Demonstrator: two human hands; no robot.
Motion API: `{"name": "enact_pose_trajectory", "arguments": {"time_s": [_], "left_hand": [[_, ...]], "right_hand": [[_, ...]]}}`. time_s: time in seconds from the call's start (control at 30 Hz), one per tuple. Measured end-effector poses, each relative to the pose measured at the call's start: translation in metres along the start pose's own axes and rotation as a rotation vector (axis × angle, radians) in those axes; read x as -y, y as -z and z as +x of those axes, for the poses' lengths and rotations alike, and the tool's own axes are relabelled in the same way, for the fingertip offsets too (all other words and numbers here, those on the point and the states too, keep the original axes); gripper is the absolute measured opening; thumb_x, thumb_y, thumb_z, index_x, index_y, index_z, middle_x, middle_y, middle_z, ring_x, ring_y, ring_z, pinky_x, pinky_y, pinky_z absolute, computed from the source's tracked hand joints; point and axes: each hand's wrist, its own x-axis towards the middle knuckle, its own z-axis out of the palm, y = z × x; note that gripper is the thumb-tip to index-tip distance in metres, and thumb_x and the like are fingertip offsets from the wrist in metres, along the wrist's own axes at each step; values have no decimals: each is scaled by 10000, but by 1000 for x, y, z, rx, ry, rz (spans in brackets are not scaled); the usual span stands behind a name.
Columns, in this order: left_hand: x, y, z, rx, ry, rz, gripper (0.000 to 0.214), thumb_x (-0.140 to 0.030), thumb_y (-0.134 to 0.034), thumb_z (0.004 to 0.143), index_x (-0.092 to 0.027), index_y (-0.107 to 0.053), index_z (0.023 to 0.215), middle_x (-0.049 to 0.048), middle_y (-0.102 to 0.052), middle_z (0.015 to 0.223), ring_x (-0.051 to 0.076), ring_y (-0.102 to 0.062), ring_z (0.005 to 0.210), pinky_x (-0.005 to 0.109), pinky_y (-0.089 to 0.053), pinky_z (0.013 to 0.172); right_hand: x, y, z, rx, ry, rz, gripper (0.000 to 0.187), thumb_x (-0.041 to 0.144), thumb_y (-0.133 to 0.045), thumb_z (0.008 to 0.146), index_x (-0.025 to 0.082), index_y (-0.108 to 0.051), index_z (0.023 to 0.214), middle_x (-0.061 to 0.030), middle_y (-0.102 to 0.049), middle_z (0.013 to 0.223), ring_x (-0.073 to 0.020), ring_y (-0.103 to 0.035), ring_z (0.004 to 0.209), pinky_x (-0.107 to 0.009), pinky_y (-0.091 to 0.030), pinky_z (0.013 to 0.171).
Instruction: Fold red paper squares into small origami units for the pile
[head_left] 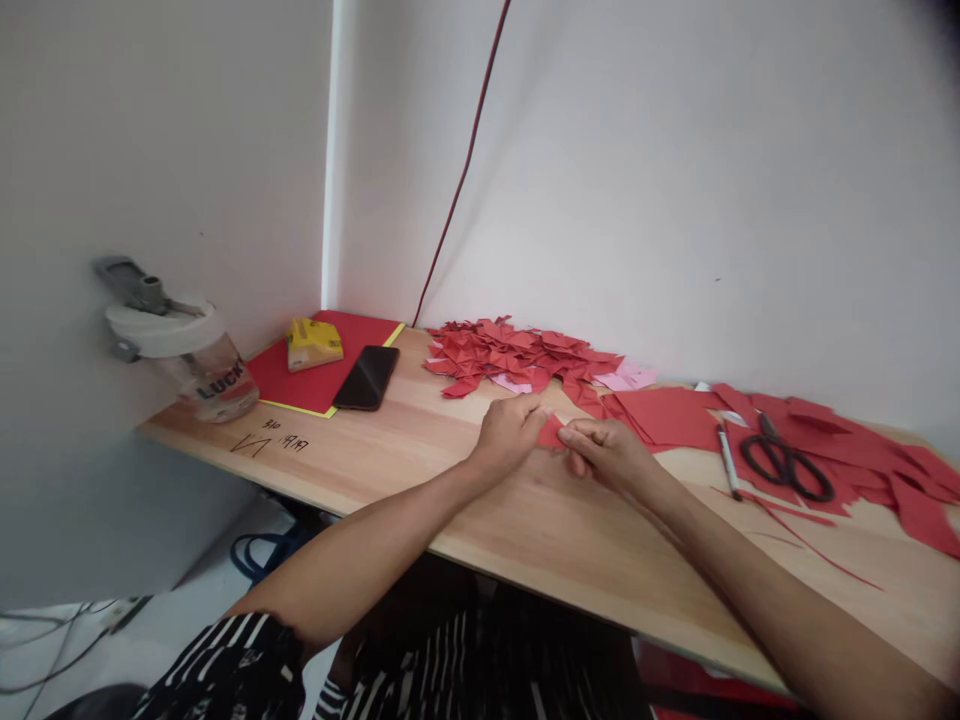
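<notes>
My left hand (510,432) and my right hand (607,452) meet over the middle of the wooden table (525,520). Both pinch a small piece of red paper (551,433) between their fingertips, close to the tabletop. A heap of folded red paper pieces (517,355) lies just beyond the hands, near the wall. Flat red paper sheets (667,415) lie to the right of the hands.
Black scissors (787,465) and a white pen (727,460) rest on red offcuts at the right. A black phone (366,377), a yellow packet (313,343) on a red sheet (300,385) and a clear jar (199,360) stand at the left. A red cable (465,170) runs up the wall.
</notes>
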Motion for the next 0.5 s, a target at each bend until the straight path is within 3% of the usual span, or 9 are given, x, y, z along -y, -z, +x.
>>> {"name": "enact_pose_trajectory", "arguments": {"time_s": [0.27, 0.4, 0.5], "left_hand": [[3, 1, 3, 9, 8, -29, 324, -326, -448, 883, -182, -357, 606, -43, -359, 592, 108, -353, 600, 257, -246, 596], [6, 2, 3, 33, 23, -54, 336, -344, -470, 871, -182, -353, 600, -50, -320, 582, 101, -323, 586, 254, -237, 582], [4, -1, 2, 68, 26, -76, 334, -340, -500, 853, -181, -355, 598, -53, -306, 582, 98, -318, 587, 248, -233, 573]], "right_hand": [[-11, 7, 1, 53, -41, -11, 522, 591, -494, 891, 188, -602, 579, 30, -453, 370, -101, -385, 366, -253, -307, 441], [-8, 12, 1, 11, 33, -61, 524, 579, -405, 936, 183, -596, 651, -11, -575, 565, -131, -492, 524, -268, -376, 548], [1, 9, 0, -44, 92, -100, 424, 535, -421, 944, 193, -581, 750, -11, -587, 726, -149, -510, 660, -275, -389, 635]]}}
